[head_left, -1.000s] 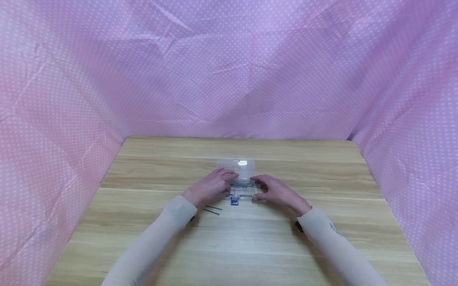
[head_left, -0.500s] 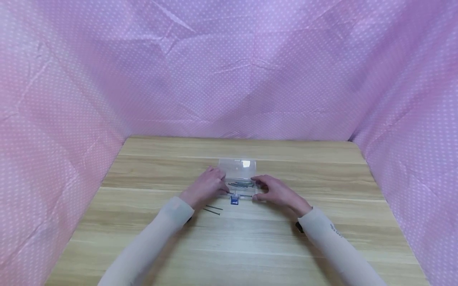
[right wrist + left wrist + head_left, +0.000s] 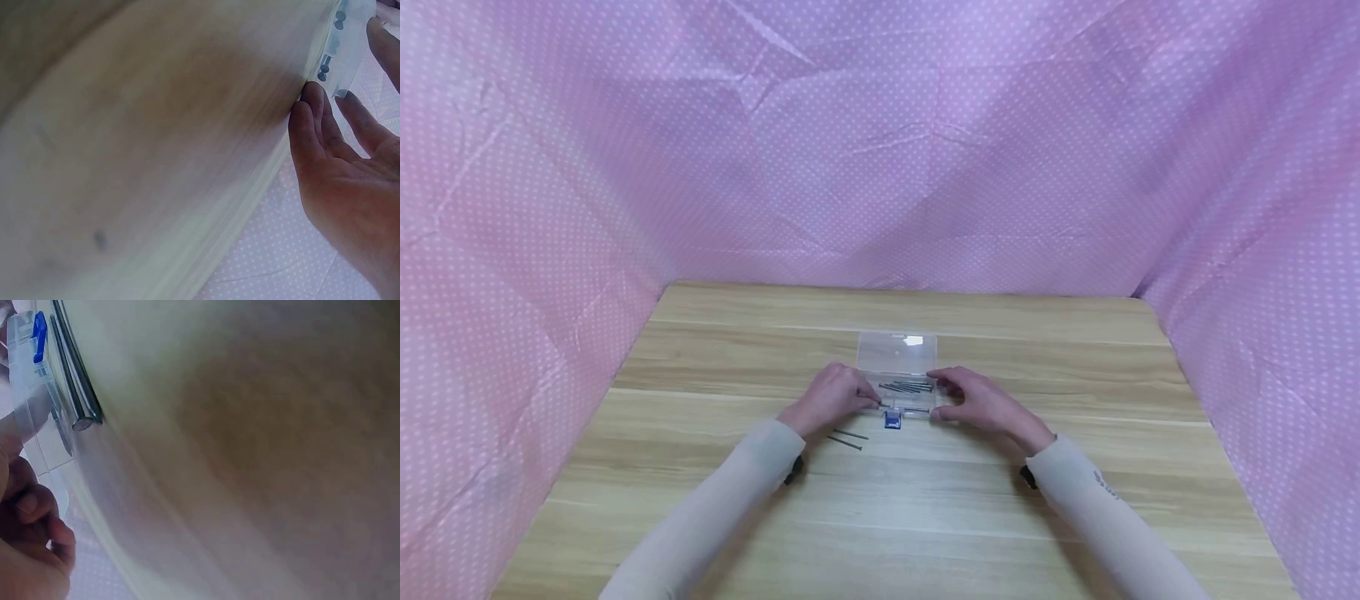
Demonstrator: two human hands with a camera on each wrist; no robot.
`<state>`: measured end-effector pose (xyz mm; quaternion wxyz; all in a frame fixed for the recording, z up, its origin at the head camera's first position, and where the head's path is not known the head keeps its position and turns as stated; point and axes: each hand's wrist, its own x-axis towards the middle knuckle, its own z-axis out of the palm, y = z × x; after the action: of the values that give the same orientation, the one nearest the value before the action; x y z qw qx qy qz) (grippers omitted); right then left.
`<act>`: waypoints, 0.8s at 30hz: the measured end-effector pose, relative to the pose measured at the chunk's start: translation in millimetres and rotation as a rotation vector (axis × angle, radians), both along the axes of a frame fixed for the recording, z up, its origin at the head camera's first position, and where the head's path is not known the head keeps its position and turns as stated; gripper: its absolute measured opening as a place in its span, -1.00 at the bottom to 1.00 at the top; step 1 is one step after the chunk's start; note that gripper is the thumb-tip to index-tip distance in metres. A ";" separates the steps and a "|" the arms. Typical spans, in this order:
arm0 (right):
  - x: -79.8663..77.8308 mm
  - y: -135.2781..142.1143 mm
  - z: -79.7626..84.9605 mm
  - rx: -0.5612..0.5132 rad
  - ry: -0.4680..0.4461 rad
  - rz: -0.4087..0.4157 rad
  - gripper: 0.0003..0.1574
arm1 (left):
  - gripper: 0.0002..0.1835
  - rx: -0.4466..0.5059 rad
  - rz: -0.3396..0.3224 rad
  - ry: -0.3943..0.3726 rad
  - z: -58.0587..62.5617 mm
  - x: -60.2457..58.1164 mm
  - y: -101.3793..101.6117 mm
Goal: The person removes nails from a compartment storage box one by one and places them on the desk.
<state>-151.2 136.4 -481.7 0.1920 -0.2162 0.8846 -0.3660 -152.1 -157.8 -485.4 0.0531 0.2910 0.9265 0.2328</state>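
In the head view, a clear plastic box (image 3: 880,364) lies with its lid folded back and its blue latch (image 3: 892,420) facing the near side. Several grey nails (image 3: 907,387) fill its rear compartment, and another nail (image 3: 917,409) lies along the front one. At the box's front left, my left hand (image 3: 829,400) pinches a nail (image 3: 885,405) low over the front compartment; its other fingers are curled in the left wrist view. My right hand (image 3: 979,403) holds the box's right end between thumb and fingers. Nail heads (image 3: 323,72) show through that end in the right wrist view.
Two loose nails (image 3: 848,442) lie on the wooden table (image 3: 895,517) just in front of the left hand, also seen close up as nails (image 3: 75,381) beside the box. Pink dotted cloth (image 3: 887,167) hangs behind the table and along both sides.
The left hand has drawn back left from over the box to its front left corner, uncovering the nails in the rear compartment. The right hand has stayed at the box's right end.
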 end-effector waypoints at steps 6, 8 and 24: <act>-0.7 0.1 -1.2 -0.005 -0.003 0.000 -0.05 | -0.93 -0.055 -0.065 0.034 -0.5 -3.4 0.7; -0.7 0.0 -1.2 -0.007 -0.005 -0.001 -0.06 | -0.92 -0.071 -0.083 0.033 -0.9 -4.4 -0.3; 0.2 0.5 -0.1 -0.008 -0.003 0.006 -0.07 | -0.90 -0.106 -0.202 0.077 -2.4 -7.3 -5.9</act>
<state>-151.0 136.9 -481.8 0.1935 -0.2192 0.8822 -0.3691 -159.4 -163.7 -487.8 0.0559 0.3884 0.9048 0.1657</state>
